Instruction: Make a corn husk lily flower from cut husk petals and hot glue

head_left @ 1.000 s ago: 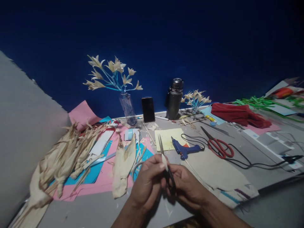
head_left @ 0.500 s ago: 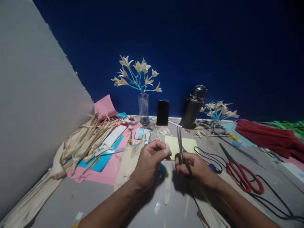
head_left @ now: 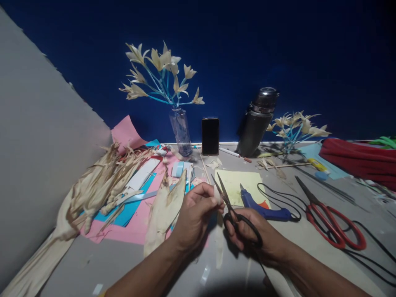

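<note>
Pinched between the thumb and fingers of my left hand (head_left: 198,210) is a small pale piece of corn husk (head_left: 218,194). My right hand (head_left: 252,231) grips black-handled scissors (head_left: 230,210), fingers through the loops. Their blades are parted and point up and left, close beside the husk piece; I cannot tell whether they touch it. Behind my right hand lies a blue glue gun (head_left: 262,209), next to a pale yellow paper (head_left: 229,177). Larger husk pieces (head_left: 161,218) lie left of my left hand.
A bundle of dried husks (head_left: 89,185) covers pink and blue paper at left. At the back stand a glass vase (head_left: 181,132) with husk flowers, a phone (head_left: 210,136) and a dark flask (head_left: 258,123). Red-handled scissors (head_left: 335,227) and black cord lie at right.
The scissors have tilted left, their blades have spread and come close to the husk piece in my left hand. The view has shifted, and the glue gun now shows more fully.
</note>
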Demonstrator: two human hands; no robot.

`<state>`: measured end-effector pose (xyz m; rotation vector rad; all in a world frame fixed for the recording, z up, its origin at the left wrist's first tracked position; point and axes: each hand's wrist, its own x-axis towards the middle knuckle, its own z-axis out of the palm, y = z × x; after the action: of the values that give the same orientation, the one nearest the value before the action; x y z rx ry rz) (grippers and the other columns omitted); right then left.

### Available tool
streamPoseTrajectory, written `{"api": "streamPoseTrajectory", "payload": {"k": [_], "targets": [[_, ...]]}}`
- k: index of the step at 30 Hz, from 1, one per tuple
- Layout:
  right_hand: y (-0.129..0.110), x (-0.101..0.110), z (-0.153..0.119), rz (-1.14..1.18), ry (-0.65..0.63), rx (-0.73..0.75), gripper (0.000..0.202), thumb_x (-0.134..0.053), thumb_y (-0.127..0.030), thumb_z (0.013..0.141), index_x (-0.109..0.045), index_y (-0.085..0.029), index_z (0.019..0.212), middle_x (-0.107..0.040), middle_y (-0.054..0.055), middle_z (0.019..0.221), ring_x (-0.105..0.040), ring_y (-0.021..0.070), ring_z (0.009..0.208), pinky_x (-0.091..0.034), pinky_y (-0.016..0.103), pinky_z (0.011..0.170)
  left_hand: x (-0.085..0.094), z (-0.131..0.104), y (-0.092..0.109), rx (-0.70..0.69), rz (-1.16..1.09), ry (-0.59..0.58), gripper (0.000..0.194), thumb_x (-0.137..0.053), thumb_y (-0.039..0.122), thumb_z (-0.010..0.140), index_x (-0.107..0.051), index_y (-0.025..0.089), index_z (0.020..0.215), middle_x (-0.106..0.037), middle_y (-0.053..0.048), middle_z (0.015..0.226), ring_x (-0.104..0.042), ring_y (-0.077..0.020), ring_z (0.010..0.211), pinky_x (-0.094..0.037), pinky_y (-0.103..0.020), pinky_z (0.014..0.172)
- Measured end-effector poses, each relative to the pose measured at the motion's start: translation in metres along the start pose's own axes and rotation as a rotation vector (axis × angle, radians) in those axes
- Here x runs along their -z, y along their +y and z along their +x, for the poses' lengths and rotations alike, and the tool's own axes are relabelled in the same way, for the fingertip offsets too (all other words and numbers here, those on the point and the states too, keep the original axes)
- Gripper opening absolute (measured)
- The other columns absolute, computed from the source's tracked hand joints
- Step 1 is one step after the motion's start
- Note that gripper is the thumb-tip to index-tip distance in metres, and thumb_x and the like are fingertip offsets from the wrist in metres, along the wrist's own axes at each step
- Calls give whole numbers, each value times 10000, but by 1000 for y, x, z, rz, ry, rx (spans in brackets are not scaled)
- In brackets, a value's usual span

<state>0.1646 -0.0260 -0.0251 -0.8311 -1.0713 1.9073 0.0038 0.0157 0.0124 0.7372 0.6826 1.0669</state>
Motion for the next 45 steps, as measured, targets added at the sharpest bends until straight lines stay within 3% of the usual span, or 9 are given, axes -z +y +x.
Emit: {"api": "streamPoseTrajectory", "payload": {"k": [9, 18, 36, 45], "targets": [[-1, 0, -2, -53, 9, 9, 614, -728, -730, 700, -549, -143, 710, -494, -30, 561, -370, 66, 487, -234, 217, 477, 0, 0, -3, 22, 25, 51, 105, -690, 153, 717, -586, 170, 717, -641, -17, 621, -585, -138, 601, -443, -262, 652], [16, 11, -2, -66, 42, -24, 598, -740, -718, 697, -554, -151, 731, -519, -26, 550, -387, 68, 453, -230, 200, 422, 1, 0, -5, -12, 82, 73, 106, -689, 158, 744, -587, 175, 725, -661, -15, 618, -590, -125, 597, -438, -239, 648], [7, 4, -2, -110, 69, -35, 618, -747, -733, 668, -534, -153, 657, -467, -44, 517, -360, 64, 457, -226, 205, 434, 1, 0, -5, -4, 96, 94, 127, -716, 175, 731, -588, 176, 722, -656, -12, 611, -579, -124, 588, -426, -242, 637], [7, 3, -1, -127, 104, -72, 570, -776, -664, 692, -519, -159, 625, -461, -48, 493, -358, 60, 435, -228, 200, 419, 3, 0, -5, -1, 100, 89, 117, -710, 171, 722, -594, 174, 708, -648, -9, 615, -581, -123, 593, -425, -242, 642]]}}
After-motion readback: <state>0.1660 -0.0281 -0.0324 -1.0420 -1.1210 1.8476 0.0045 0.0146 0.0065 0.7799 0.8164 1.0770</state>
